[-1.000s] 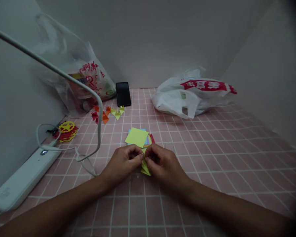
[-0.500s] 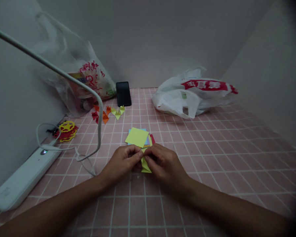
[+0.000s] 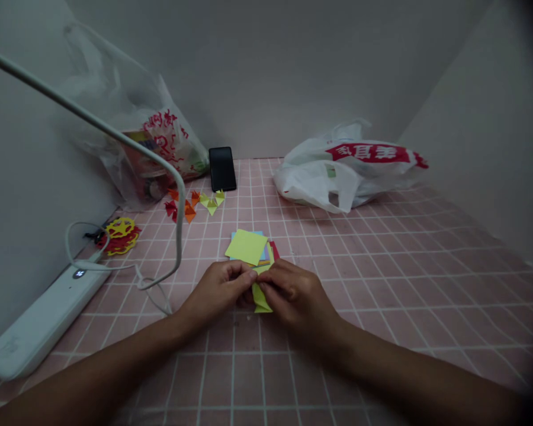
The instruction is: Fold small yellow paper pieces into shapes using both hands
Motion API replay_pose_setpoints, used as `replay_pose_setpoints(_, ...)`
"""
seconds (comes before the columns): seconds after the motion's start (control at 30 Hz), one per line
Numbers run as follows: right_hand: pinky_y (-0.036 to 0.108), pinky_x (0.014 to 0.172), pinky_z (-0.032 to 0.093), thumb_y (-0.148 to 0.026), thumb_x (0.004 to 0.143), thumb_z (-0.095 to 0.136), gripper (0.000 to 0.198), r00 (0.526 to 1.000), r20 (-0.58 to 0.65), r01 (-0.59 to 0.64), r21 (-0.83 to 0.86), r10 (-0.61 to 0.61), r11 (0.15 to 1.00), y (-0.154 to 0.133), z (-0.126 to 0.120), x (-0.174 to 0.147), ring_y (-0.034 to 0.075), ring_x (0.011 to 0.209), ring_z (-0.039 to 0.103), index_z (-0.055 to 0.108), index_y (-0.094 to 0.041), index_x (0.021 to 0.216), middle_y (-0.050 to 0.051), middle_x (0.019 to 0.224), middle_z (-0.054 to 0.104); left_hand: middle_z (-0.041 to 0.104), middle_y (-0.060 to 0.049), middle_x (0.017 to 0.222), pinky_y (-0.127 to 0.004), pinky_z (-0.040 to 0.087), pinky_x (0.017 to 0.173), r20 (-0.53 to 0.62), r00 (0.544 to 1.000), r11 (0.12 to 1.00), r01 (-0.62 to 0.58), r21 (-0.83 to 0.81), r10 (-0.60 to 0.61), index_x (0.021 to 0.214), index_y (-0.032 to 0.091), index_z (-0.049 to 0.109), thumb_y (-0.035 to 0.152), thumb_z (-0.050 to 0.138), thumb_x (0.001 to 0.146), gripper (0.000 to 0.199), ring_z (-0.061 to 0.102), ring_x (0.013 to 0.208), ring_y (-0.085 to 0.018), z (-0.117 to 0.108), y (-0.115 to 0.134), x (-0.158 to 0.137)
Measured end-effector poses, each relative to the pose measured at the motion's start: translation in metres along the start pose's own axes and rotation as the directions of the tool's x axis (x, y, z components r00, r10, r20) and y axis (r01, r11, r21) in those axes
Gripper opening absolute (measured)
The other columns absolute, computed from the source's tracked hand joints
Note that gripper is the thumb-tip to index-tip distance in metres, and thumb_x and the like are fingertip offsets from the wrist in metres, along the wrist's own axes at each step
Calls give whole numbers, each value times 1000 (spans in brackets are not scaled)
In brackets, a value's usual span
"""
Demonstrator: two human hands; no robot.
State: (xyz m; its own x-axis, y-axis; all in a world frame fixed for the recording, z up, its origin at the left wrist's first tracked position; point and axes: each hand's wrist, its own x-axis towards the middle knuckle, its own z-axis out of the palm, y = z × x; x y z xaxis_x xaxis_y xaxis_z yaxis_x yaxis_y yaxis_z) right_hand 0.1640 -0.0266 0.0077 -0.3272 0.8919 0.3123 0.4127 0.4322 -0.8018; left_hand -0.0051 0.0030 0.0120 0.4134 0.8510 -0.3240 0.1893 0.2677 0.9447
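Between my two hands is a partly folded piece of yellow origami paper (image 3: pixel 262 302), low over the tiled surface. My left hand (image 3: pixel 222 290) pinches its left side with thumb and fingers. From the other side my right hand (image 3: pixel 298 294) grips it, the fingertips of both hands nearly meeting at a fold. My fingers cover much of the paper, so its full shape is hidden. Just beyond my hands lies a stack of square coloured paper (image 3: pixel 247 247), a yellow sheet on top and blue, purple and red edges showing beneath.
Small folded paper pieces (image 3: pixel 190 210) in red, orange and yellow sit near a black phone (image 3: pixel 222 168). Plastic bags stand at back left (image 3: pixel 173 142) and back right (image 3: pixel 320 177). At left are a white power bank (image 3: pixel 48 319), a looping cable (image 3: pixel 180 225) and yellow-red cutouts (image 3: pixel 121 231).
Both hands stay almost in place, with a slight shift of the fingers. The folded yellow paper has tilted a little, its lower end sitting slightly nearer to me.
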Motion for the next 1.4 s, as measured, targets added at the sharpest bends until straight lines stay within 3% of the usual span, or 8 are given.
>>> replay_pose_setpoints(0.13,31,70,46,-8,86,50,20,1000,-5,-19,30,19,999,-1,0,1,17,75,60,66,-17,77,5,79,65,55,2,55,-23,43,52,-20,1000,999,-13,46,14,65,15,57,37,60,78,26,53,50,-11,0,0,-1)
replay_pose_setpoints(0.23,30,64,44,-14,86,52,17,986,-36,-158,96,162,983,0,1,2,16,68,58,65,-16,75,4,73,64,57,1,61,-23,42,55,-53,997,991,-49,126,56,70,14,60,35,57,82,24,53,55,-11,1,3,-4)
replay_pose_setpoints(0.37,28,60,44,-25,83,57,14,928,44,-363,329,370,872,3,1,6,16,67,57,64,-15,77,4,72,64,61,0,69,-24,42,61,-84,980,938,-144,316,179,75,15,64,32,55,86,23,54,64,-13,1,8,-10)
replay_pose_setpoints(0.53,27,61,45,-30,77,62,15,901,148,-423,513,408,747,5,1,9,14,65,55,62,-16,73,2,72,61,61,-1,69,-24,41,61,-105,953,869,-209,448,283,76,16,64,29,54,87,20,54,65,-14,1,10,-11)
replay_pose_setpoints(0.7,23,53,40,-30,73,65,15,893,198,-438,594,405,675,6,1,9,11,58,49,60,-17,69,-2,64,56,60,0,68,-24,42,60,-104,956,912,-223,345,273,76,16,63,31,58,86,18,54,64,-13,2,9,-11)
replay_pose_setpoints(0.97,25,55,43,-38,75,70,24,881,203,-441,679,427,587,20,7,5,12,60,55,59,-17,72,3,70,64,62,1,65,-25,46,63,-38,995,993,-94,-77,91,77,15,60,40,63,82,25,58,61,-12,1,5,-6)
replay_pose_setpoints(1.4,27,58,47,-37,76,69,23,884,184,-434,669,431,604,20,9,5,15,63,60,59,-17,71,2,69,66,60,3,61,-24,45,62,-37,998,989,-50,-137,45,72,15,59,38,68,76,25,56,57,-10,2,6,-3)
